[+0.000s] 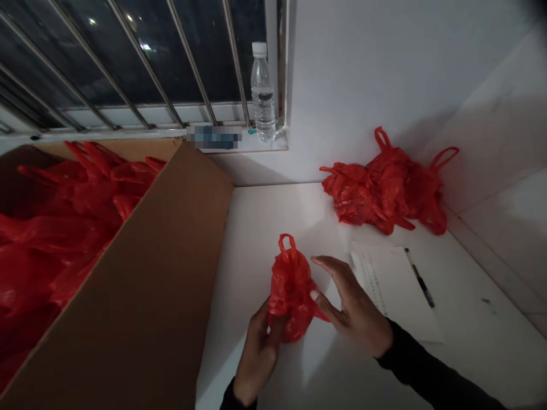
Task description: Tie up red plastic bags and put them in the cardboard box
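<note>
A red plastic bag [293, 285] with a loop handle standing up is at the middle of the white table. My left hand [260, 350] grips its lower left side, the fingertips partly hidden by the plastic. On the bag's right, my right hand [352, 302] has thumb and fingers spread apart, the thumb close to the bag; whether it touches cannot be made out. What the bag contains is hidden. Several more red bags [388, 185] are bunched against the wall at the back right.
A large cardboard box [171, 256] full of red bags [72, 228] stands on the left. Beside my right hand lie a written-on paper pad [397, 290] and a black pen [423, 286]. A water bottle [262, 97] stands on the sill by the barred window.
</note>
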A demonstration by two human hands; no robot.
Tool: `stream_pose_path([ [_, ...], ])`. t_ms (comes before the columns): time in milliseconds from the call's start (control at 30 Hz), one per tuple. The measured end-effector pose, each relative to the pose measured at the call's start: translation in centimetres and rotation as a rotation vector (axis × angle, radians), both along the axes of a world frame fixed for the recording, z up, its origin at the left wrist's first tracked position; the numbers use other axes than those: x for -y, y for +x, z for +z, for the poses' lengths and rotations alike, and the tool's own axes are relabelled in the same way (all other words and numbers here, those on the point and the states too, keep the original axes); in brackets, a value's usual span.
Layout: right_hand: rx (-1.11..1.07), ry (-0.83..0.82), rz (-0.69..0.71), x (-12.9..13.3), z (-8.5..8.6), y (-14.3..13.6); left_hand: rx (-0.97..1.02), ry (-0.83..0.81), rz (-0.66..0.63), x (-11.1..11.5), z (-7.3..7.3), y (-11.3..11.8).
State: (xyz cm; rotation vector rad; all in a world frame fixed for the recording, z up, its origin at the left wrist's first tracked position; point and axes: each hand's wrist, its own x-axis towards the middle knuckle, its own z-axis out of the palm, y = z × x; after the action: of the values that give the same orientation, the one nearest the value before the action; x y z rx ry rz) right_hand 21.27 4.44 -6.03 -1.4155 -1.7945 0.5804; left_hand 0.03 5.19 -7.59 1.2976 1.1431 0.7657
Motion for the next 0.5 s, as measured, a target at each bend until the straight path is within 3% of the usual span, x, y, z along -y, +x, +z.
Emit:
stream_pose_path([
  [133,0.036,-0.012,0.051,-0.7,-0.6,-0.1,-0.007,-0.005,0.001,-0.4,-0.1,-0.5],
  [267,-0.04,-0.149,-0.083,-0.6,-0.1,0.6,-0.079,0.055,0.207,-0.3,0.2,-1.6],
  [367,-0.091,-0.228,-0.077,-0.5,0.5,0.7,-0.259,0.353,0.336,0.5,1.2,-0.9],
  [433,-0.111,-0.231,-0.053,-0.5,0.7,0.4,-0.402,0.592,0.24,0.8,1.7,0.2],
  [500,-0.121,-0.239,-0.037,-0.5,1.0,0.2,-0.463,0.669,0.084,0.6,1.9,1.1],
])
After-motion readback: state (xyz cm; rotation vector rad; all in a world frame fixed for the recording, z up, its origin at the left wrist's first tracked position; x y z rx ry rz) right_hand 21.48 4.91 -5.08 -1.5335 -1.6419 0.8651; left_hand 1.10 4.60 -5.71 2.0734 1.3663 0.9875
